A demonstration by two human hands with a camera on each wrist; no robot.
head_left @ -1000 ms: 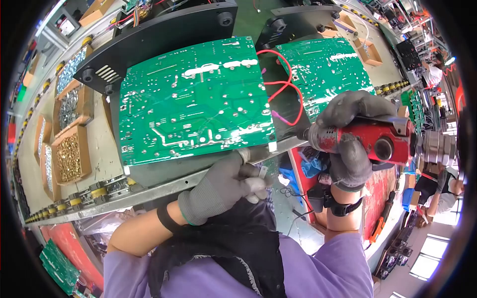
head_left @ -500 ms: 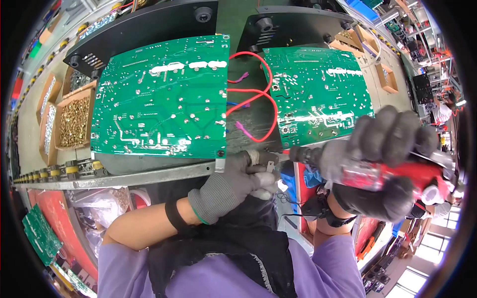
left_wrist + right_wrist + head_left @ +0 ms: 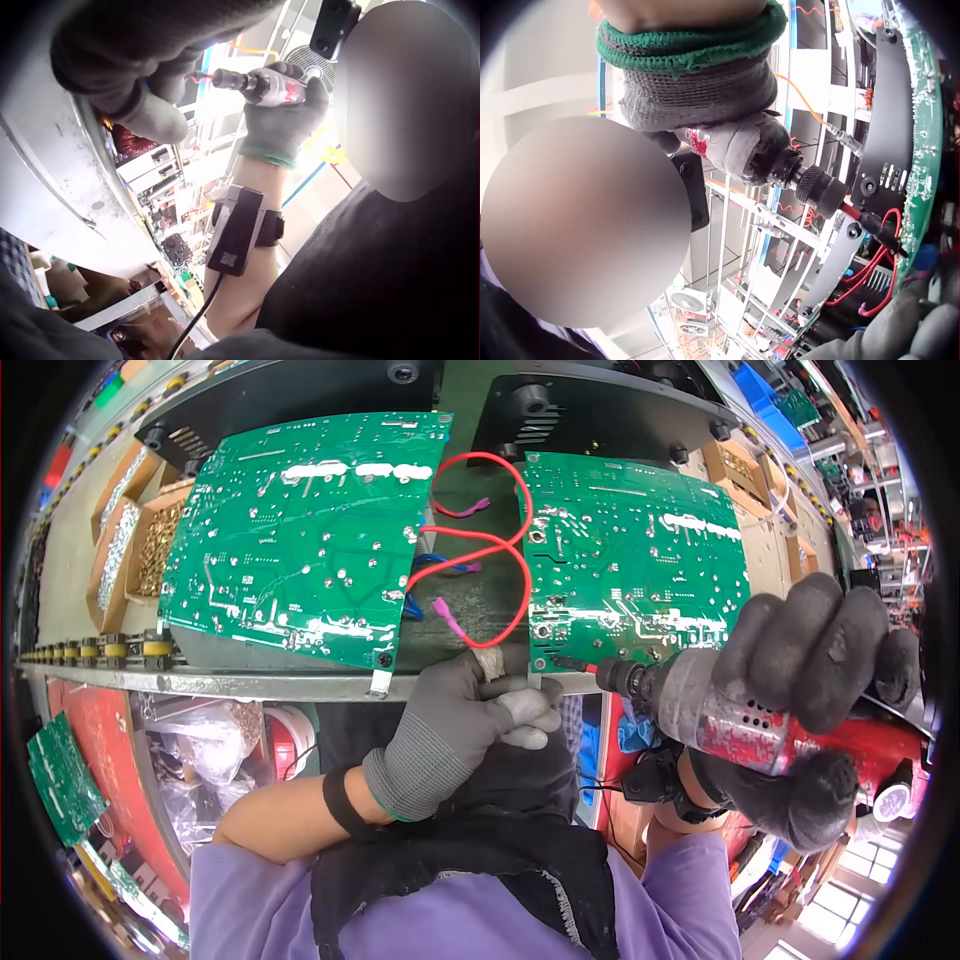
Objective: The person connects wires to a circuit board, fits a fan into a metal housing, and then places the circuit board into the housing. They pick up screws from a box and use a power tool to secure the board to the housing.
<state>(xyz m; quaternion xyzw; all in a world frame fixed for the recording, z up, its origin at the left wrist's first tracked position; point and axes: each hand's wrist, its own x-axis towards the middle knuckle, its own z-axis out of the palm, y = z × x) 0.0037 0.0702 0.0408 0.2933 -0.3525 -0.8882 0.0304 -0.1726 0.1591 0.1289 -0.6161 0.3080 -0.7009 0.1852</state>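
Your right grip (image 3: 815,680) wrapped the likely heavy driver's (image 3: 735,730) body, sensibly, beside the right circuit board (image 3: 630,575); left grip (image 3: 445,720): hold indeterminate.

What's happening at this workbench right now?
A person's gloved right hand is holding a red power screwdriver, its bit at the near left corner of the right-hand green circuit board. The gloved left hand is at that same corner and seems to pinch a small metal tab there. Another green circuit board sits to the left, with red wires looping between the two.
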